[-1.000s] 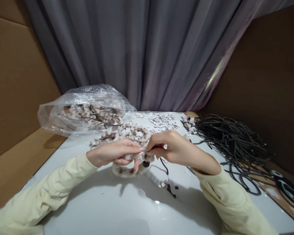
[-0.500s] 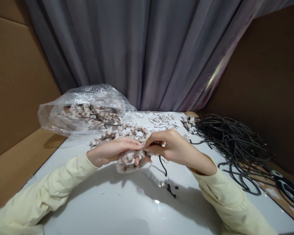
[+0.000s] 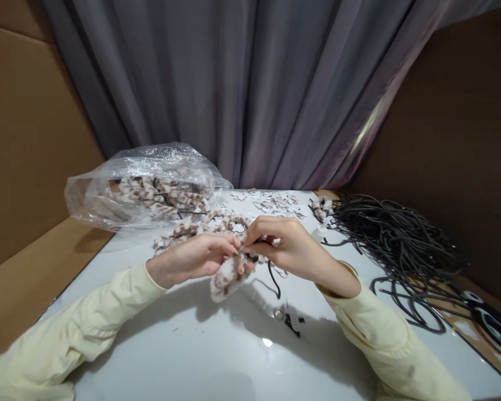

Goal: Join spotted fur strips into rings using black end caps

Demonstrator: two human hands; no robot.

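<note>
Turning fuzzy band (image 3: 226,279) more edge-on vs a sec ago, pinching it w/ L hand (image 3: 192,259) + R hand (image 3: 292,242); prob mid-adjust, not done imo.

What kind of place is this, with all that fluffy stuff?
It looks like a small craft or hand-assembly workspace, though I can't be sure. There's a white table, a big heap of dark cords, and a clear plastic bag with fluffy brown-and-white pieces in it.

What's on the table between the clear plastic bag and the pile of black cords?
In the head view, small scattered pieces lie between them, with a fluffy brown-and-white bundle close beside the cords.
</note>
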